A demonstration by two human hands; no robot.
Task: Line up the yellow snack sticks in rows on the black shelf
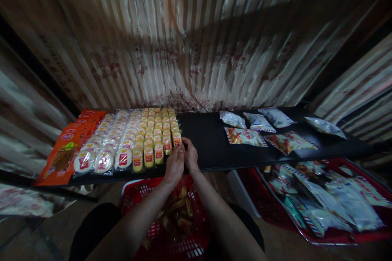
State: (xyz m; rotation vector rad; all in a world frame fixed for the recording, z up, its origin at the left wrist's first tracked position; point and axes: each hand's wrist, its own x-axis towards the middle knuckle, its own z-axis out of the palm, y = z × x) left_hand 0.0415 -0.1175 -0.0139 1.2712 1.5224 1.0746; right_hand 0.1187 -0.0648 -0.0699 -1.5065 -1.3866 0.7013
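My left hand (174, 164) and my right hand (190, 155) meet at the front edge of a black shelf (208, 142), fingers curled together beside the last row of small yellow snack packets (157, 130). The fingertips touch a yellow packet (177, 138) at the right end of the rows; what they pinch is hard to make out. Left of the yellow rows lie round white-wrapped cakes with red labels (104, 159), then orange flat packs (65, 151) at the far left.
Several silver and red snack bags (260, 130) lie on the shelf's right half. Below me stands a red basket (171, 212) with loose yellow packets. A second red basket (321, 204) full of bags sits at lower right. Striped curtain (190, 49) hangs behind.
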